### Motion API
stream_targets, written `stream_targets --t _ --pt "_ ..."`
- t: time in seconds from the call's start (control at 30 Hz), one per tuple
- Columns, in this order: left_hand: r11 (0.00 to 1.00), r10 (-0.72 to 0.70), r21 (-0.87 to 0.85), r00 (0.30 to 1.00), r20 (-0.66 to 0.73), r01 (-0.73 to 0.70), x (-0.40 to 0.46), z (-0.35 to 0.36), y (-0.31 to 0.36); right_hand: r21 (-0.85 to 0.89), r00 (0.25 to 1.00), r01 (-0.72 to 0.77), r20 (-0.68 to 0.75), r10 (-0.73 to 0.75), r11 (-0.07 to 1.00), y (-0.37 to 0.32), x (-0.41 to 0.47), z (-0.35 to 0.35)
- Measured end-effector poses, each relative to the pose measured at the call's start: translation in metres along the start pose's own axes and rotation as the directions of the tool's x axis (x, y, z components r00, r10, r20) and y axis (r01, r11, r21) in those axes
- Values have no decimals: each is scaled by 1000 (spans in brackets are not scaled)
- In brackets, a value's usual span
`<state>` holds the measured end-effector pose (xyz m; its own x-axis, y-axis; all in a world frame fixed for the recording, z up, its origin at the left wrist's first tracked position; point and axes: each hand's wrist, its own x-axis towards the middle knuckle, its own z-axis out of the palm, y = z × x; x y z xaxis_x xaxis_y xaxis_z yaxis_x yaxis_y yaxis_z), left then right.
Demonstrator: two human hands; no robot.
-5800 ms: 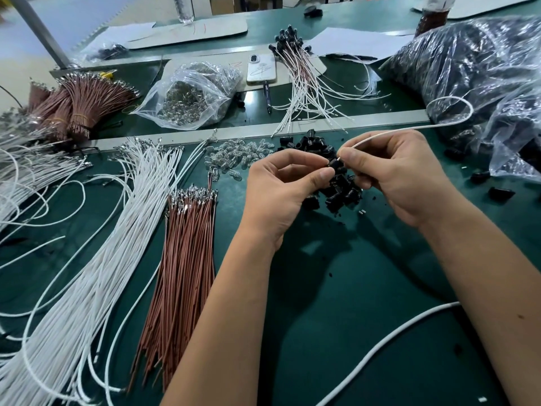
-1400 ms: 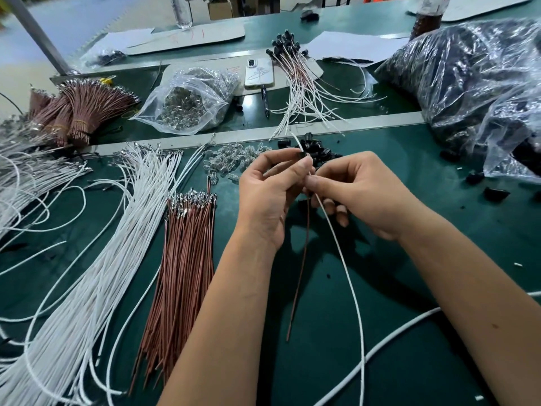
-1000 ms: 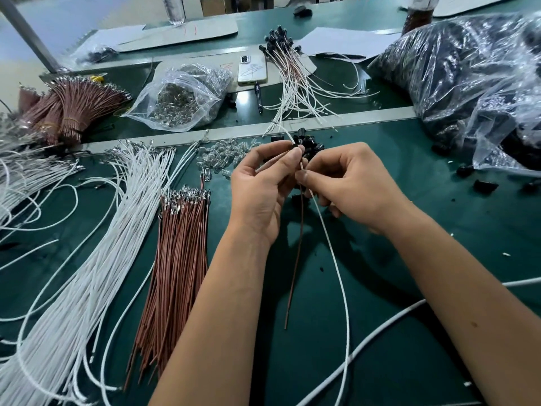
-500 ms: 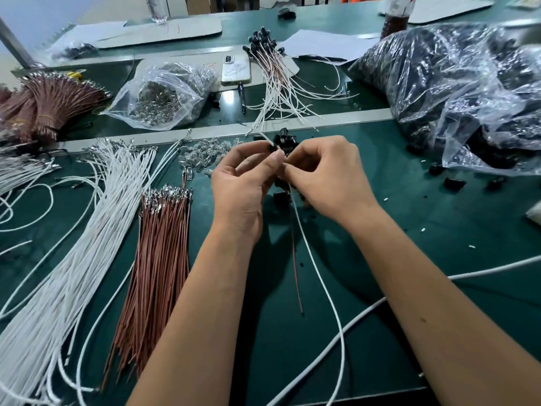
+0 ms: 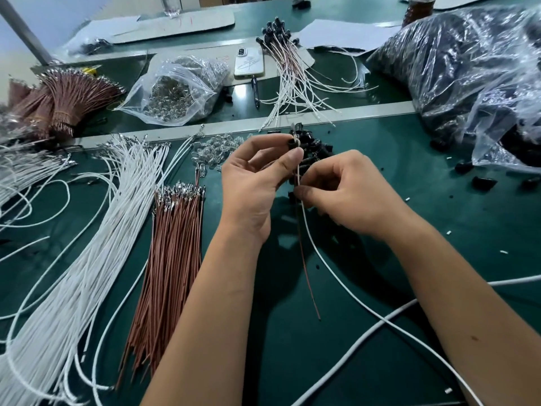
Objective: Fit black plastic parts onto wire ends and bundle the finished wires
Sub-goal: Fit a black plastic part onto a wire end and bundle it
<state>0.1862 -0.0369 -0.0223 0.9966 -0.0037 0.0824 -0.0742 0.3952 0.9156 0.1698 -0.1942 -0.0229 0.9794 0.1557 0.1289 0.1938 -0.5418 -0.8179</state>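
Note:
My left hand (image 5: 257,183) pinches a small black plastic part (image 5: 293,142) between thumb and fingertips, held up above the green table. A white wire (image 5: 328,265) and a brown wire (image 5: 307,276) run down from that part. My right hand (image 5: 348,191) pinches both wires just below it, a short way under the left hand. Behind the hands lies a loose pile of black parts (image 5: 319,150). Finished wires with black ends (image 5: 289,68) lie fanned out at the back centre.
Loose white wires (image 5: 87,244) and a row of brown wires (image 5: 172,253) lie at the left. Bundled brown wires (image 5: 67,101), a clear bag of metal terminals (image 5: 175,92), a phone (image 5: 249,65) and a large bag of black parts (image 5: 468,71) sit further back.
My right hand has slid down the two wires, away from the black part. My left hand has kept hold of the part and risen slightly.

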Motion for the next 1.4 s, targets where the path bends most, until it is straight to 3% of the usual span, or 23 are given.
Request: stream_targets --t 0.13,0.3,0.47,0.87,1.07,1.17,1.4 --pt "1000 22 -2 999 39 -22 -2 2 4 22 999 7 38 -8 1000 3 1 -3" --pt "1000 -1 -13 998 59 1 -3 3 7 231 998 34 -56 -21 972 5 1 3" --pt "999 -37 -23 996 82 39 -4 5 7 328 998 57 -12 -56 943 2 1 6" --pt "950 -226 -210 973 50 232 -4 12 6 351 997 68 -5 -71 934 -2 0 8" --pt "906 -231 -362 973 17 221 -3 19 2 534 996 -5 -76 54 845 -4 1 9" --pt "915 -225 -342 974 9 214 -4 20 0 608 990 -6 -110 91 794 -5 2 10" --pt "911 -221 -359 975 -7 204 -7 24 -1 494 992 50 -123 13 868 -5 2 15"
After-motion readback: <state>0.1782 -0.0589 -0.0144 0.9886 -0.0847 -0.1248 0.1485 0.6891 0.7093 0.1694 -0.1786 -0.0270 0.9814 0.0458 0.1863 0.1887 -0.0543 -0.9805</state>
